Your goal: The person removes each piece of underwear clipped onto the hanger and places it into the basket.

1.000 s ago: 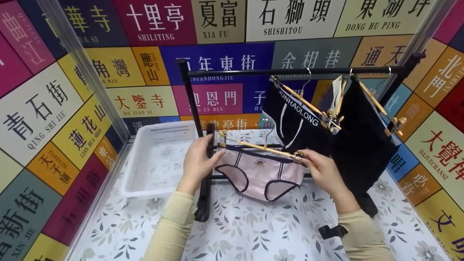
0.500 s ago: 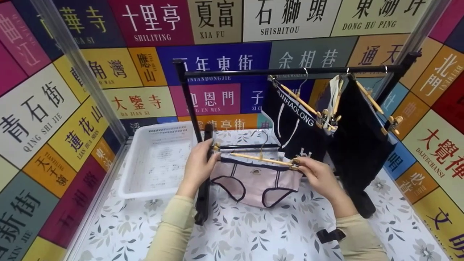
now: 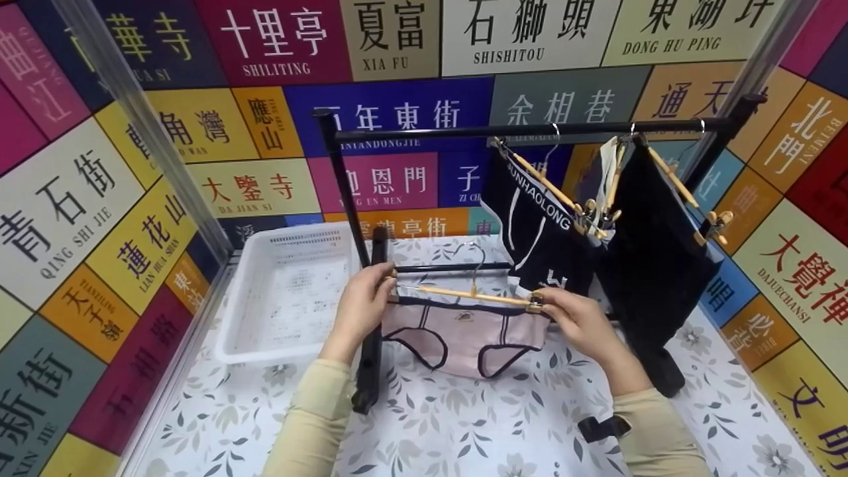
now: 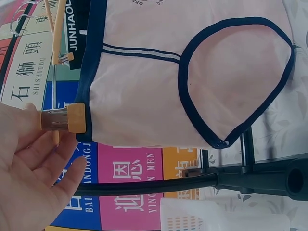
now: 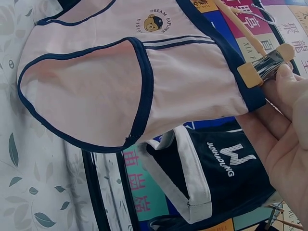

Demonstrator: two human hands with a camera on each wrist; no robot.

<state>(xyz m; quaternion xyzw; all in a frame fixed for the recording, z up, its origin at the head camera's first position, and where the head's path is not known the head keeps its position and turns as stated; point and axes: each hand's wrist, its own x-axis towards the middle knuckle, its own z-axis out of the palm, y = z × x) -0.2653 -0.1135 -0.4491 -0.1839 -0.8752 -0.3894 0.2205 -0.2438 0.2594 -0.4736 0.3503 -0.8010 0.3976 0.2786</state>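
Observation:
Pale pink underpants (image 3: 454, 331) with navy trim hang from a wooden clip hanger (image 3: 477, 296), in front of the black rack. My left hand (image 3: 361, 305) pinches the clip at the hanger's left end; the left wrist view shows that wooden clip (image 4: 76, 118) gripping the navy waistband. At the other end, my right hand (image 3: 583, 318) holds the second clip (image 5: 264, 65) between thumb and fingers. A small bear print (image 5: 153, 22) faces the right wrist camera. The hanger's metal hook (image 3: 478, 258) points up, below the rack's top rail and off it.
From the black rack's top rail (image 3: 437, 132) hang black shorts (image 3: 530, 212) with a lettered waistband and a larger black garment (image 3: 656, 265), on clip hangers. A white plastic basket (image 3: 232, 331) stands left of the rack. Floral cloth (image 3: 464, 430) covers the table; lettered panels enclose it.
Both hands have lowered the hanger and underpants slightly, and the hanger lies more level. Each hand keeps hold of its clip. The head view has shifted a little.

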